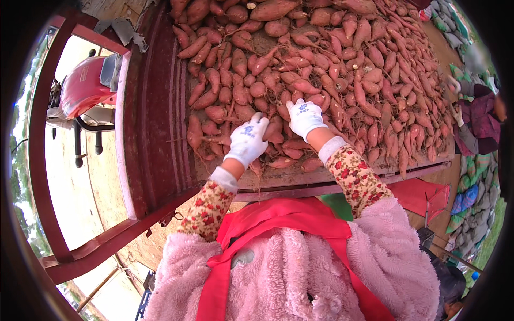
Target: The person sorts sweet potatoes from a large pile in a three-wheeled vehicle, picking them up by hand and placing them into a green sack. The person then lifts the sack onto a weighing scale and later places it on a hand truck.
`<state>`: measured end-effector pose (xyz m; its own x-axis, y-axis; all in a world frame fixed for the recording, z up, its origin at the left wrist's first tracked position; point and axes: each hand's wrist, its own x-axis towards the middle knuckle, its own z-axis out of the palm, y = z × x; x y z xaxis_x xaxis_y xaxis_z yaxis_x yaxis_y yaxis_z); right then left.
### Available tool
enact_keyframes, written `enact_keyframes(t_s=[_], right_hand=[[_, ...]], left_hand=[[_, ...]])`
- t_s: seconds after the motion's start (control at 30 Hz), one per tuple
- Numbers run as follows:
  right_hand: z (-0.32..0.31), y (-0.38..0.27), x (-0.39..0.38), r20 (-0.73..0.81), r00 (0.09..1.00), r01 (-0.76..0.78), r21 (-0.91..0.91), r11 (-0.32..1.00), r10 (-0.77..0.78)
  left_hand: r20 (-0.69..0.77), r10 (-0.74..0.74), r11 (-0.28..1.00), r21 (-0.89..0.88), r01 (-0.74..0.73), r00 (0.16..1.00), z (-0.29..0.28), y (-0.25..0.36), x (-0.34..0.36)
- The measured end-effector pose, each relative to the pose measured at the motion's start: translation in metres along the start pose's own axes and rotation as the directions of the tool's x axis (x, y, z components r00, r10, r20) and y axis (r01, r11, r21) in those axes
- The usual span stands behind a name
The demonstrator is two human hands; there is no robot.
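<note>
My left hand, in a white glove with blue print, rests low on a bed of sweet potatoes with fingers curled down; what they hold, if anything, is hidden. To its right, my right hand, gloved alike, lies on the pile with bent fingers slightly apart, touching sweet potatoes. The reddish tubers, many with thin roots, cover the bed of a maroon cargo vehicle.
A red railing and red seat are at left. A co-worker in purple reaches toward the pile from the right. Stacked filled sacks line the far right. The bed's front edge crosses before me.
</note>
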<state>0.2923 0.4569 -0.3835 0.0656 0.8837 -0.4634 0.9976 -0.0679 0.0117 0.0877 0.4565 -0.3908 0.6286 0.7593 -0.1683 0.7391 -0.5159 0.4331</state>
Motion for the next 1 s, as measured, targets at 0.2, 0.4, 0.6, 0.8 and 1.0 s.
enact_keyframes(t_s=[0.2,0.4,0.6,0.8,1.0], right_hand=[[0.005,0.063,0.006,0.007,0.998,0.041,0.747,0.664,-0.070],[0.022,0.071,-0.042,-0.089,0.949,0.052,0.990,-0.129,-0.303],[0.089,0.034,-0.080,-0.241,0.923,0.210,0.969,-0.133,-0.300],[0.173,0.057,-0.226,0.056,0.987,0.028,0.866,-0.499,0.154],[0.234,0.116,-0.454,0.406,0.621,0.080,0.818,-0.569,0.670]], left_hand=[[0.153,-0.136,0.988,0.098,0.122,0.979,-0.002,-0.012,0.026],[0.230,-0.376,0.293,-0.889,0.351,0.897,-0.030,-0.043,0.015],[0.330,0.106,0.093,-0.942,0.321,0.938,-0.045,0.019,-0.001],[0.404,0.338,0.679,-0.730,0.077,0.850,-0.027,0.087,0.001],[0.171,0.090,0.995,-0.046,-0.083,0.981,-0.033,0.035,0.030]])
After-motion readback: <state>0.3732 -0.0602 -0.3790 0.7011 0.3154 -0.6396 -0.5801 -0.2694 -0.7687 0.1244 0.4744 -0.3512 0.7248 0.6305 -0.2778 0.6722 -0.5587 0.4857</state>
